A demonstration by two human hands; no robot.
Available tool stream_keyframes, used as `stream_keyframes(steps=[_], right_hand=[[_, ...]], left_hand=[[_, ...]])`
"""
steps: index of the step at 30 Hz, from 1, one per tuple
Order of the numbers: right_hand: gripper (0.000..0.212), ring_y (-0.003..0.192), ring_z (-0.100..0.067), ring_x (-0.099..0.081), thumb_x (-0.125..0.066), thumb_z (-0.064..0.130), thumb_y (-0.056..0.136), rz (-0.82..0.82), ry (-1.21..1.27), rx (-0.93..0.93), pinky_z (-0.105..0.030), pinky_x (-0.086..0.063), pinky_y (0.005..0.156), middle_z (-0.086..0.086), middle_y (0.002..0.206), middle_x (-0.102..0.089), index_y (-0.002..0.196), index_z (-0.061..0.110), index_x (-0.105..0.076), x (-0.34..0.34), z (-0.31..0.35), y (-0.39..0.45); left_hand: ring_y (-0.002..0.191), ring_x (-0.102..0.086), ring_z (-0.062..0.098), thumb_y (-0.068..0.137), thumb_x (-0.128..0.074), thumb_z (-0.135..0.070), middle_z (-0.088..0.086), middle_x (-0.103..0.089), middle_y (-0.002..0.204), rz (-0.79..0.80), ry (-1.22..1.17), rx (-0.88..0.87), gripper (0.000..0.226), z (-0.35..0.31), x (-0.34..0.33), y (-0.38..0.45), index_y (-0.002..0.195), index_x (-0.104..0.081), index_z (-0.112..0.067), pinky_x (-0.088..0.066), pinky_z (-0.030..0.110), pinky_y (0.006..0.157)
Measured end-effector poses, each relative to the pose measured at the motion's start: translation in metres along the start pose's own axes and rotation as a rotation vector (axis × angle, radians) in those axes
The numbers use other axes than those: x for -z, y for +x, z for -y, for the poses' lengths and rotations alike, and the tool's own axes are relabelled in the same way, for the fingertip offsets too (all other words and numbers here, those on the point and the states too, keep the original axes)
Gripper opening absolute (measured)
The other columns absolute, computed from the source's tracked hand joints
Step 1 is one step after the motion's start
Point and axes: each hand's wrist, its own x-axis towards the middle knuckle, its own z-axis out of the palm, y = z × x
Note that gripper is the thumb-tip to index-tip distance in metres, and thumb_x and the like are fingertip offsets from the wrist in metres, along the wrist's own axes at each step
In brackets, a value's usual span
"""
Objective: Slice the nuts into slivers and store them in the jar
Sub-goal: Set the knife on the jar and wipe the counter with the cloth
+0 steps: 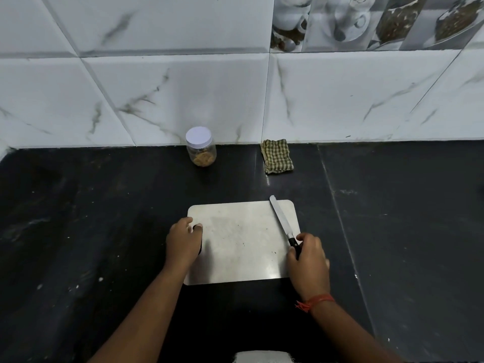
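On black stone table [104, 231], pale rectangular cutting board [243, 247] sat bare, no nuts visible. Left hand [183, 243] curled on board's left edge, thumb on top. Right hand [307, 260] wrapped black handle of long steel knife [281, 220]; long axis ran diagonal, tip pointing away and left. Clear lidded plastic jar [201, 147], slivers inside, stood by wall, well apart. Slicing looked done or not begun; next move likely clear board or fetch jar.

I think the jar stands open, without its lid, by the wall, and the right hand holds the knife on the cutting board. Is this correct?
Not quite: in the head view the jar by the wall is closed, with its white lid on. The rest holds: the right hand grips the knife by its handle, the blade lying on the cutting board.
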Motion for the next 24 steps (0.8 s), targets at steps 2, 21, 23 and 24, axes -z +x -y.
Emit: stream_keyframes(steps=[2, 21, 23, 24], right_hand=[[0.021, 0.099, -0.020, -0.054, -0.059, 0.020, 0.089, -0.018, -0.049, 0.004, -0.040, -0.041, 0.081, 0.003, 0.103, -0.051, 0.108, 0.020, -0.052, -0.001, -0.001, -0.001], [0.019, 0.095, -0.019, -0.058, -0.059, 0.029, 0.086, 0.045, -0.162, 0.007, -0.041, -0.044, 0.081, 0.005, 0.097, -0.057, 0.100, 0.023, -0.048, -0.005, -0.008, -0.007], [0.020, 0.094, -0.020, -0.058, -0.060, 0.032, 0.085, 0.047, -0.182, 0.015, -0.042, -0.045, 0.080, 0.005, 0.095, -0.057, 0.098, 0.023, -0.048, -0.005, -0.010, -0.006], [0.021, 0.093, -0.020, -0.057, -0.061, 0.034, 0.085, 0.040, -0.191, 0.022, -0.042, -0.045, 0.079, 0.004, 0.095, -0.057, 0.098, 0.023, -0.048, -0.005, -0.010, -0.006]], left_hand=[[0.127, -0.051, 0.030, 0.098, -0.058, -0.025, 0.010, -0.053, 0.139, -0.013, 0.051, -0.056, 0.038, -0.003, -0.002, -0.001, 0.135, -0.059, -0.013, -0.042, 0.045, 0.108], [0.141, -0.035, 0.032, 0.098, -0.061, -0.030, 0.010, -0.041, 0.154, 0.006, 0.308, -0.263, 0.058, -0.021, -0.008, 0.020, 0.149, -0.041, -0.011, -0.029, 0.042, 0.118], [0.144, -0.031, 0.030, 0.098, -0.060, -0.032, 0.009, -0.038, 0.157, 0.004, 0.315, -0.266, 0.062, -0.026, -0.004, 0.029, 0.152, -0.037, -0.012, -0.027, 0.043, 0.120], [0.146, -0.029, 0.030, 0.098, -0.060, -0.033, 0.009, -0.036, 0.158, 0.006, 0.317, -0.266, 0.063, -0.028, -0.002, 0.033, 0.153, -0.035, -0.012, -0.026, 0.044, 0.121]])
